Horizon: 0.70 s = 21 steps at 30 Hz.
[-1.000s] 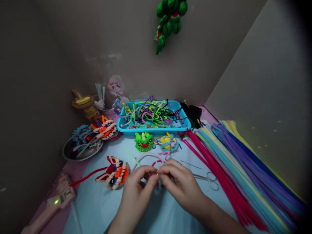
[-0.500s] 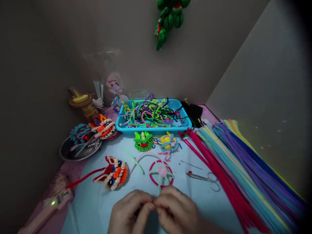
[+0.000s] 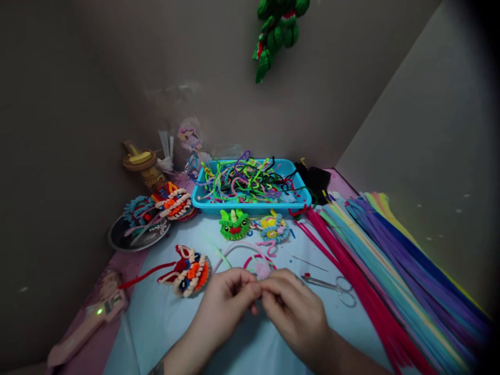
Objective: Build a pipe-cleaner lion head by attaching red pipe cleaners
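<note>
My left hand [image 3: 230,298] and my right hand [image 3: 295,308] meet fingertip to fingertip above the blue mat. Both pinch closed; whatever is between them is too small or hidden to make out. Right behind the fingers lies a crimson pipe-cleaner ring with a pale pink centre [image 3: 262,269], partly covered by my hands. Left of them sits a red, orange and cream lion head [image 3: 192,273] of pipe cleaners. A green dragon head [image 3: 234,225] and a blue-yellow head [image 3: 274,228] stand farther back. Scissors [image 3: 332,285] and a thin metal needle-like tool [image 3: 310,263] are to the right.
A blue tray [image 3: 250,208] of pipe-cleaner scraps stands at the back. Long pipe cleaners [image 3: 390,265] fan along the right. On the left are a metal bowl [image 3: 121,242], a pink glue gun [image 3: 88,325] with a green light, and a lidded cup [image 3: 142,166].
Both hands have moved up and slightly right, now covering much of the crimson ring. Their fingertips stay together. The whole view has shifted slightly.
</note>
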Each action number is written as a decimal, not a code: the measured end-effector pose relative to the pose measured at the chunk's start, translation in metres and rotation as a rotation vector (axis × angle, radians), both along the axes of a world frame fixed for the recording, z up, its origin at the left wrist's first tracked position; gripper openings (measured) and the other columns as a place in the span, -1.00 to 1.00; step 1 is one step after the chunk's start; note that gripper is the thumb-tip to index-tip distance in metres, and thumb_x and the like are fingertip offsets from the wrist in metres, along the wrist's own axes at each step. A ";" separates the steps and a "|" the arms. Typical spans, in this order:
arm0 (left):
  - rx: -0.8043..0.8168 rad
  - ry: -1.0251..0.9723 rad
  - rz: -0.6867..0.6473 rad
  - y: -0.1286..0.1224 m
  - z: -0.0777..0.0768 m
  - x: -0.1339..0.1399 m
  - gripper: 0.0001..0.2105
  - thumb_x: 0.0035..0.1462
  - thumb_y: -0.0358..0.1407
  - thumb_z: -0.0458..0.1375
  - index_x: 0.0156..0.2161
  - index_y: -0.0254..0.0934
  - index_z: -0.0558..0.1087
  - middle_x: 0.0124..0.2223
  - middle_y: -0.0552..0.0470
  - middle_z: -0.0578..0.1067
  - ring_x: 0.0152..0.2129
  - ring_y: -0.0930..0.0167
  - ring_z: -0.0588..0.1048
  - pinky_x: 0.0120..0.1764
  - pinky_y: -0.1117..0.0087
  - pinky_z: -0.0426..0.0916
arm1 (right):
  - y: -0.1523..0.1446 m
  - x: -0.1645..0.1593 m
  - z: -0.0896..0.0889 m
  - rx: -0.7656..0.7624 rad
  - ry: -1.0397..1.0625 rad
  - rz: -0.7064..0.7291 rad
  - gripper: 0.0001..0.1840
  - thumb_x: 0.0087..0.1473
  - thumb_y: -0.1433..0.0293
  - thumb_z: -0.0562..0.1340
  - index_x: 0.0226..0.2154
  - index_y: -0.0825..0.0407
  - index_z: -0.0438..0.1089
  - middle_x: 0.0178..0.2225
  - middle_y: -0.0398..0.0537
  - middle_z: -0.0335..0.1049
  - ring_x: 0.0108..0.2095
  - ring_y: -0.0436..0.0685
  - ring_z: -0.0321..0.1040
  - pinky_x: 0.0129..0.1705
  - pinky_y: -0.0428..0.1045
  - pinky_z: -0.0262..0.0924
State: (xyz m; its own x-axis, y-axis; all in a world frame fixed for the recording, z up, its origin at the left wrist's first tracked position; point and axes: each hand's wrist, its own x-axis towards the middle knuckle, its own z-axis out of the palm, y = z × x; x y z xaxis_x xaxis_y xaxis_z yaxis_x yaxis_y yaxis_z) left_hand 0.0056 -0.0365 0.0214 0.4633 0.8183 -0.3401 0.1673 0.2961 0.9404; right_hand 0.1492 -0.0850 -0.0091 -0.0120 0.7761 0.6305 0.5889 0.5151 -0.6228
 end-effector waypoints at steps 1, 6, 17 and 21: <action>0.048 0.015 0.004 0.003 0.000 0.003 -0.80 0.01 -0.20 0.17 -0.50 -0.32 0.42 -0.64 0.13 0.37 -0.68 0.51 0.30 -0.55 0.52 0.15 | 0.004 0.003 0.003 -0.001 0.022 0.008 -0.82 0.14 0.58 0.10 -0.31 0.06 0.37 -0.46 -0.08 0.40 -0.42 0.02 0.39 -0.37 -0.10 0.34; 0.540 0.140 0.028 0.006 -0.007 0.008 -0.78 0.12 -0.29 0.09 -0.52 -0.29 0.43 -0.56 0.05 0.44 -0.58 0.45 0.38 -0.48 0.48 0.23 | 0.014 0.015 0.005 0.008 0.064 0.043 -0.80 0.14 0.58 0.12 -0.27 0.04 0.41 -0.41 -0.07 0.40 -0.38 0.02 0.40 -0.34 -0.10 0.38; 0.732 0.213 -0.041 0.003 -0.015 -0.005 -0.83 0.14 -0.38 0.12 -0.44 -0.30 0.51 -0.50 0.01 0.54 -0.54 0.44 0.48 -0.44 0.51 0.31 | 0.013 0.019 -0.005 -0.034 -0.030 0.180 -0.70 0.16 0.57 0.12 -0.11 0.01 0.42 -0.35 -0.03 0.45 -0.33 0.05 0.43 -0.30 -0.08 0.40; 0.915 0.203 -0.054 -0.004 -0.016 -0.007 -0.84 0.17 -0.45 0.05 -0.35 -0.30 0.48 -0.47 -0.01 0.53 -0.51 0.44 0.49 -0.40 0.51 0.35 | 0.011 0.019 -0.004 -0.001 -0.032 0.194 -0.73 0.16 0.55 0.13 -0.13 0.01 0.42 -0.37 -0.04 0.48 -0.36 0.05 0.44 -0.32 -0.07 0.41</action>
